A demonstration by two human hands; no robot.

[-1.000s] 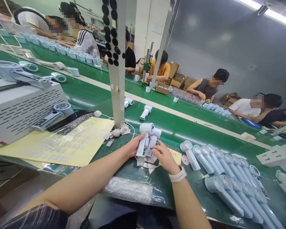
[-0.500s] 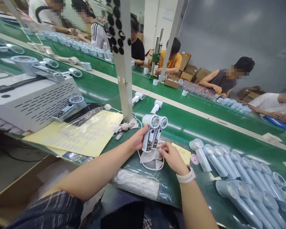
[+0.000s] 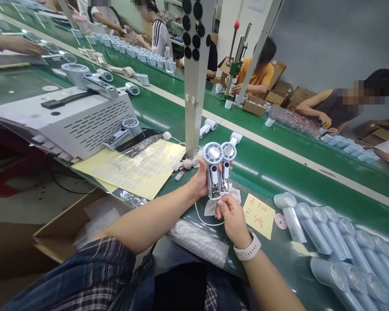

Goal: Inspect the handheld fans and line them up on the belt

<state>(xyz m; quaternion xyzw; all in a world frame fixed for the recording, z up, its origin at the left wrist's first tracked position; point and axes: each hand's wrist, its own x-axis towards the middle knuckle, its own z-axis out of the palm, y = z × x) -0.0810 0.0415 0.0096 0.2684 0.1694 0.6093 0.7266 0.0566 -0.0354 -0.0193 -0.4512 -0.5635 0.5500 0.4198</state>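
My left hand is closed round two small white hand-held fans, held upright side by side with their round heads up. At the bottom ends of the fan handles, my right hand pinches with curled fingers; a pale watch sits on that wrist. A white cable loops on the green table below the fans, over a piece of cloth or paper. A yellow handwritten note lies just right of my right hand.
Rows of pale blue fans lie at the right. A yellow sheet of small stickers, a white vented box and a white post stand at the left. Bubble wrap lies near me. Several people work across the belt.
Both hands lifted the two fans off the table and turned them upright toward me. My right hand moved from the fans' side to their bottom ends. My view shifted right.
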